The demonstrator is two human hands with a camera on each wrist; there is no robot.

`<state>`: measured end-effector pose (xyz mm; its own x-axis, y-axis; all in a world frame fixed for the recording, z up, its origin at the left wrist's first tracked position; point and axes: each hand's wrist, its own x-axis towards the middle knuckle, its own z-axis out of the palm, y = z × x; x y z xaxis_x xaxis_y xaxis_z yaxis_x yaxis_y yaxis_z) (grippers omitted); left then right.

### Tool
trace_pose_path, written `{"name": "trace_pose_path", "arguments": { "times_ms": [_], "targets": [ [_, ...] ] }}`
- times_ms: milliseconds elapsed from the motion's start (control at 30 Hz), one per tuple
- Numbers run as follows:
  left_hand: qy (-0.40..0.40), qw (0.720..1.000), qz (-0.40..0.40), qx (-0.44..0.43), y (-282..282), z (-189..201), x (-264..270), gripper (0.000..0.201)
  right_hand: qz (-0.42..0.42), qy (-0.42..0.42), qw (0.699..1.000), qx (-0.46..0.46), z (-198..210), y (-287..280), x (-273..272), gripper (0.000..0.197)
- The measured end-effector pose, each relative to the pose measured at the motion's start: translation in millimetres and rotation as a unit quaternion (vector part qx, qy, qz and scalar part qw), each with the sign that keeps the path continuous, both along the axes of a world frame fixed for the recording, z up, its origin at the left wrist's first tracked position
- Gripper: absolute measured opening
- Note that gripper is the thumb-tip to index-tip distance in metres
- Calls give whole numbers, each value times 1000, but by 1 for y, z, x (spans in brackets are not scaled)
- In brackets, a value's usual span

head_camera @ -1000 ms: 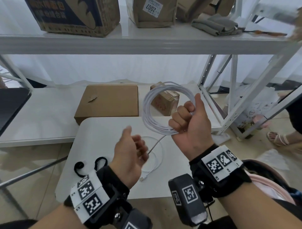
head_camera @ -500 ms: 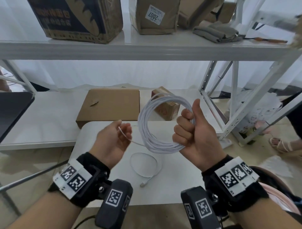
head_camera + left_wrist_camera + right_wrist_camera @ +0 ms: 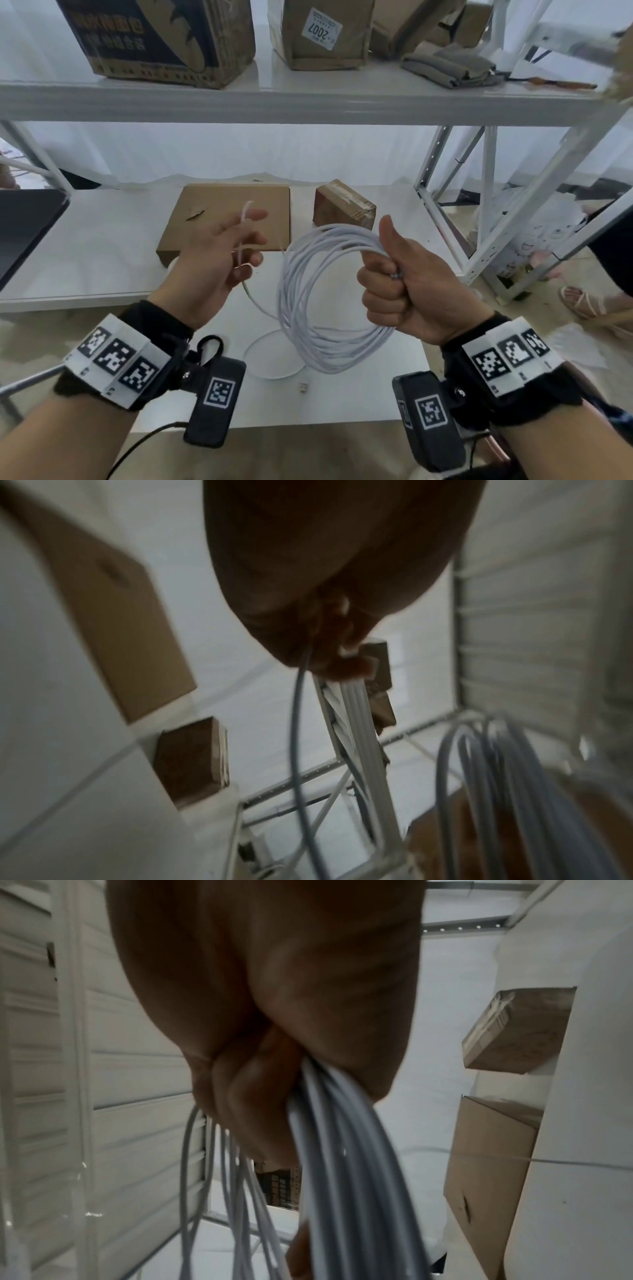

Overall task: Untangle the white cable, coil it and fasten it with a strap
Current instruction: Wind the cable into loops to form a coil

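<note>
The cable (image 3: 318, 298) is gathered in a multi-turn coil held in the air above the table (image 3: 164, 407). The right hand (image 3: 404, 284) grips the coil's upper right side in a closed fist, fingers wrapped round the bundled turns, thumb upright against them; the right wrist view confirms the strands leaving the fist downward. A loose run leaves the coil's left side and rises to the left hand (image 3: 219, 263), whose fingers are loosely curled and slightly spread, the strand threaded between them. The rest of the tail lies in a loop on the table under the coil, its plug (image 3: 303, 386) near the front edge. A black strap (image 3: 209, 346) lies at the table's left side.
</note>
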<state>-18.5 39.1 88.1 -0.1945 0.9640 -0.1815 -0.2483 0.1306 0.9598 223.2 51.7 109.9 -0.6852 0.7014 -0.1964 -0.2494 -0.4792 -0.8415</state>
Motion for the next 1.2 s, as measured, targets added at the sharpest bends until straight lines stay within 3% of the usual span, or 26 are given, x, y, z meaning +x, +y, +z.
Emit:
{"name": "trace_pose_path", "arguments": {
  "times_ms": [133, 300, 400, 533, 600, 733, 967, 1033, 1200],
  "targets": [
    [113, 984, -120, 62, -10, 5, 18, 34, 22, -29, 999, 23, -2, 2, -6, 48],
    [87, 968, -222, 79, -17, 5, 17, 44, -17, -99, 992, 73, -7, 7, -8, 48],
    [97, 967, -225, 72, -19, 3, 21, 43, -61, -135, 983, 107, -12, 9, -11, 48],
    [189, 956, -197, 106, -23, 2, 37, 44, -129, -158, 969, 139, -21, 7, -18, 58],
    [179, 960, -180, 119, -26, 5, 45, 35, -125, -149, 968, 159, -23, 7, -18, 60],
    [166, 969, -139, 119, -25, 3, 46, 33, -68, -158, 965, 200, -23, 6, -17, 51],
    [235, 955, -110, 140, -25, -2, 47, 24, -97, -243, 939, 225, -33, 6, -19, 22],
    [269, 946, -101, 148, -24, -3, 48, 19, -103, -265, 930, 232, -35, 5, -20, 22],
    [325, 927, -92, 163, -23, -3, 49, 17, -93, -380, 865, 314, -38, 6, -18, 28]
  ]
}}
